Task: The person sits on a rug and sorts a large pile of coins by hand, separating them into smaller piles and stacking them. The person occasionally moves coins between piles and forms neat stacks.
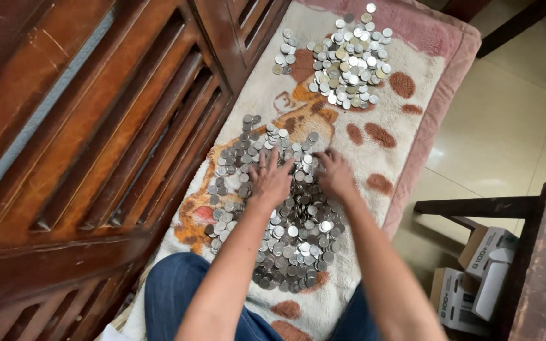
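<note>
Both the left hand (270, 180) and right hand (335, 173) are pressing open-fingered, gripping nothing, on the big spread of silvery round metal coins (279, 208), as if sifting them across the cream plush mat (406, 120).

Patterned mat (412, 57), 2 coin piles (279, 208)

Both hands — left hand (271, 180), right hand (334, 174) — flat on coin pile (285, 233).

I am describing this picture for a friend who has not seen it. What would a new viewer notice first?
First, the big heap of silver coins spread on the cream and pink mat, right before the person's knees. Both hands rest flat on it with fingers spread: the left hand and the right hand at the heap's far side. A second, smaller pile of coins lies at the mat's far end, beside the dark wooden furniture on the left.
</note>
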